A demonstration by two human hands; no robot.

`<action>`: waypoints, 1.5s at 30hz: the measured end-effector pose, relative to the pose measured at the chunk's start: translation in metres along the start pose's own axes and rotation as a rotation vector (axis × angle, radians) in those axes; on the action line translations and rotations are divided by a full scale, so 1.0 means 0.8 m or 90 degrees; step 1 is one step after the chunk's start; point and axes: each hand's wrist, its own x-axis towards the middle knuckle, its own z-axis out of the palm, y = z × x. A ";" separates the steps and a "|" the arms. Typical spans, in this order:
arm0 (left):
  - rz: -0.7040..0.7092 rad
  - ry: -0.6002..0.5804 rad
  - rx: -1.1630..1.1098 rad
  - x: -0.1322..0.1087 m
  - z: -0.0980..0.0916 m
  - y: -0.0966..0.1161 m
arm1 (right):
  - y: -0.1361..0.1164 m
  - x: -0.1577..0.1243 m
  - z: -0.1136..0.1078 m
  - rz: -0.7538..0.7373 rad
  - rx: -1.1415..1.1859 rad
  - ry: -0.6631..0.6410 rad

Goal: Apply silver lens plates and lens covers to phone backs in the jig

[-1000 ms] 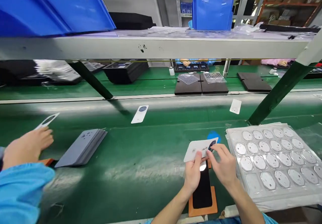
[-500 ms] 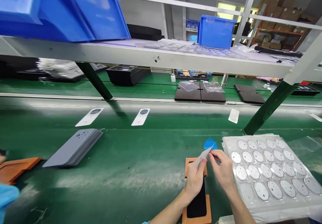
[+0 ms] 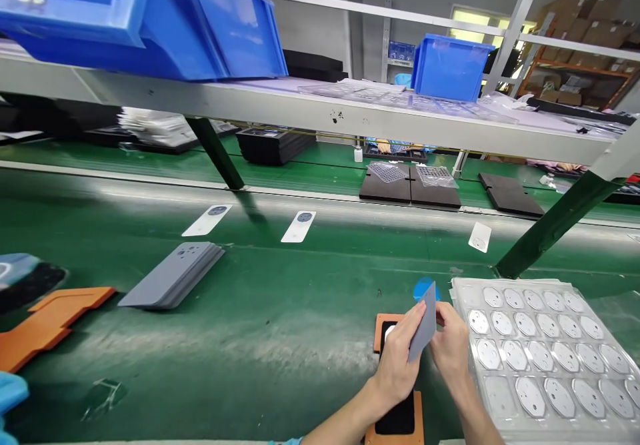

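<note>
My left hand pinches a thin grey phone back panel by its left side and holds it tilted up on edge. At the panel's right side is my right hand, with its fingers curled in; their tips are partly hidden behind the panel, so I cannot make out what they pinch. Below my hands lies an orange fixture with a black pad, partly covered by my left hand and forearm. Just beyond the panel, a blue round piece rests on the green bench.
To the right stands a clear tray of white discs. A stack of grey panels lies left, with white cards behind. A co-worker's blue sleeve and another orange fixture are far left. A shelf spans overhead.
The grey panel has turned from slanting nearly edge-on to standing with its grey face showing. My right hand has moved from its top corner to its right side. The view has swung left.
</note>
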 end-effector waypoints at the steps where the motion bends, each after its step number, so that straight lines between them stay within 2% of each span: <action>1: -0.019 0.002 -0.009 0.000 0.000 0.001 | -0.001 0.001 0.001 0.001 -0.003 0.002; 4: -0.148 0.066 -0.099 0.003 0.000 -0.002 | 0.003 0.009 0.005 0.018 -0.019 -0.003; 6: -0.245 0.166 -0.240 0.008 -0.004 -0.007 | 0.014 0.021 0.005 0.063 -0.039 -0.031; 9: -0.343 0.315 -0.487 0.016 -0.026 -0.017 | 0.041 0.049 -0.001 0.196 -0.099 -0.128; 12: -0.384 0.398 -0.592 0.018 -0.063 -0.024 | 0.073 0.080 -0.003 0.281 -0.165 -0.188; 15: -0.368 0.450 -0.592 0.012 -0.097 -0.024 | 0.094 0.099 -0.001 0.273 -0.232 -0.192; 17: -0.337 0.443 -0.567 0.006 -0.111 -0.018 | 0.098 0.103 -0.005 0.246 -0.276 -0.192; 20: -0.299 0.352 -0.431 -0.008 -0.122 0.000 | 0.084 0.091 -0.026 0.196 -0.313 -0.184; 22: -0.244 0.202 -0.234 -0.020 -0.123 0.011 | 0.067 0.067 -0.043 0.100 -0.287 -0.177; 25: -0.026 -0.086 0.120 -0.039 -0.114 0.012 | 0.043 0.015 -0.054 -0.196 -0.223 -0.238; 27: 0.112 -0.194 0.321 -0.051 -0.102 0.002 | 0.038 -0.022 -0.048 -0.377 -0.234 -0.270; 29: 0.176 -0.234 0.469 -0.061 -0.089 -0.013 | 0.042 -0.051 -0.036 -0.467 -0.275 -0.246; 31: 0.202 -0.265 0.544 -0.068 -0.080 -0.027 | 0.052 -0.067 -0.024 -0.491 -0.302 -0.212; 33: 0.210 -0.275 0.570 -0.073 -0.078 -0.036 | 0.062 -0.072 -0.016 -0.491 -0.317 -0.214; 40: 0.136 -0.317 0.581 -0.062 -0.096 -0.039 | 0.072 -0.061 -0.009 -0.531 -0.368 -0.248; 45: 0.096 -0.392 0.644 -0.048 -0.097 -0.035 | 0.070 -0.059 -0.003 -0.531 -0.407 -0.329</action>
